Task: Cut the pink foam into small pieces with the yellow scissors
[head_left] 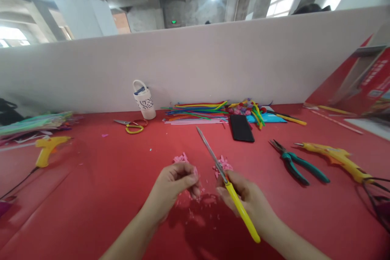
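My left hand (176, 182) is pinched shut on a small pink paper piece (195, 172) just above the red table (91, 195). My right hand (243, 195) grips yellow-handled scissors (227, 183), whose closed blades point up and away to the left. Pink paper scraps (224, 164) lie on the table between and just beyond the two hands, with more pink scraps (181, 157) behind my left hand.
Teal-handled pliers (297, 164) and a yellow glue gun (338, 158) lie at the right. Another glue gun (47, 148) is at the left. Farther back are a black phone (241, 127), coloured sticks (198, 111), a second pair of scissors (132, 126) and a small white bag (144, 99).
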